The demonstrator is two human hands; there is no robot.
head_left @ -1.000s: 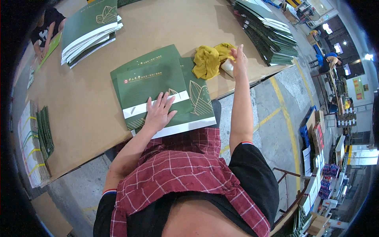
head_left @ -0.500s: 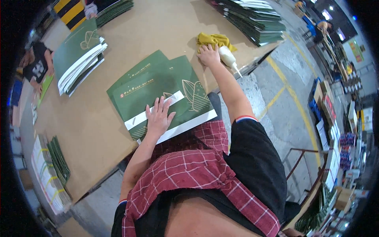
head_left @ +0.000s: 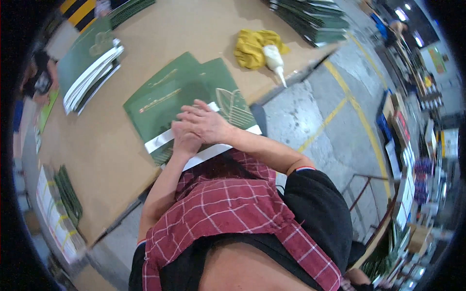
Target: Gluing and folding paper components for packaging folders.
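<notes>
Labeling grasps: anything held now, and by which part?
Nothing visibly held: right hand lies over left hand, on the white strip of the top green folder; palms hidden.

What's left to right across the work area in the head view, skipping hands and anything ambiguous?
Yellow-strapped white bundle → upper-left stack of green folders → loose green folders with leaf print → yellow cloth → upper-right stack of green folders.

No legible text, only blurred gold lettering (head_left: 161,99) on the green folders (head_left: 167,110).
</notes>
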